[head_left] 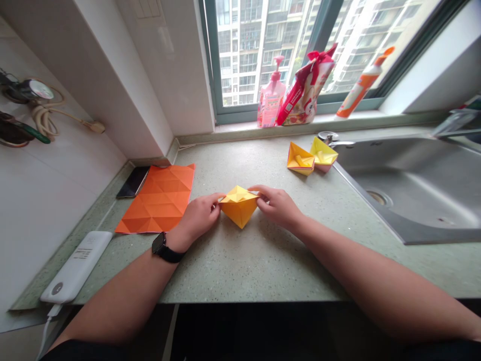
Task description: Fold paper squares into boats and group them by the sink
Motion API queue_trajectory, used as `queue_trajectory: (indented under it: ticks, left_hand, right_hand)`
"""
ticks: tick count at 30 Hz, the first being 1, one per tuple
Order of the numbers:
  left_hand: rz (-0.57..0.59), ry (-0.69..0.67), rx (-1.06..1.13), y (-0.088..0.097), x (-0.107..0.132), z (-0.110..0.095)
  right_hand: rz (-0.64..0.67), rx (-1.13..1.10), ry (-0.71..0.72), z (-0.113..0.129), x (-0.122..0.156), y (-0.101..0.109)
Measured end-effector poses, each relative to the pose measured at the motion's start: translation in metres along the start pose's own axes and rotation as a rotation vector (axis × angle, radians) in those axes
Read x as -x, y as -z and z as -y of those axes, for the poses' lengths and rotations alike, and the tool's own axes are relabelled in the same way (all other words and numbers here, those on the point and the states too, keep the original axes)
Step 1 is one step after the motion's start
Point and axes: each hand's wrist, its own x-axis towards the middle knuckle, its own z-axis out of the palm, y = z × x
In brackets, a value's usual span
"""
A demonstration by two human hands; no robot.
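Observation:
Between my two hands is a yellow-orange folded paper piece [239,210], its lower point facing me and a small raised peak on top. My left hand [201,213], with a black watch [165,248] at the wrist, pinches its left corner. The right corner is pinched between the thumb and fingers of my right hand [278,204]. Left of my left hand lies a creased orange paper sheet [160,198] with a grid of fold lines. Two finished-looking folded paper pieces, one orange-yellow [300,160] and one pale yellow [323,154], stand side by side near the sink.
A dark phone [133,182] lies beside the orange sheet, and a white power bank [77,266] with a cable is at the left edge. On the right is a steel sink [398,235]. A pink pump bottle [271,103], a red bag [306,93] and an orange-white bottle [363,87] line the windowsill.

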Motion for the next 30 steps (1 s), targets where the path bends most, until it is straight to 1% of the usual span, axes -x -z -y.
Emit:
queue_trajectory:
  ticks: [3, 6, 9, 13, 16, 20, 25, 30]
  left_hand:
    - [0.004, -0.03, -0.062, -0.001, 0.0, 0.003]
    - [0.021, -0.027, -0.127, -0.001, -0.001, 0.005]
    - [0.033, -0.03, -0.217, 0.0, -0.002, 0.005]
    - [0.045, -0.103, -0.313, -0.001, -0.004, 0.005]
    - [0.09, -0.178, -0.297, -0.002, -0.005, 0.005]
    - [0.164, -0.233, -0.217, -0.002, -0.003, 0.003]
    - [0.147, -0.218, -0.145, 0.0, 0.001, -0.006]
    - [0.126, -0.144, -0.138, -0.008, 0.001, -0.015]
  right_hand:
    - [0.074, 0.118, 0.016, -0.004, -0.001, 0.001]
    - [0.113, 0.192, 0.045, -0.006, 0.0, 0.002]
    - [0.101, 0.242, 0.099, -0.009, 0.0, 0.001]
    - [0.062, 0.259, 0.203, -0.014, -0.002, -0.005]
    - [0.088, 0.256, 0.263, -0.017, -0.003, -0.008]
    - [0.16, 0.234, 0.28, -0.017, -0.003, -0.007]
    - [0.212, 0.202, 0.275, -0.01, -0.003, -0.002]
    - [0.205, 0.226, 0.267, 0.003, 0.0, -0.004]
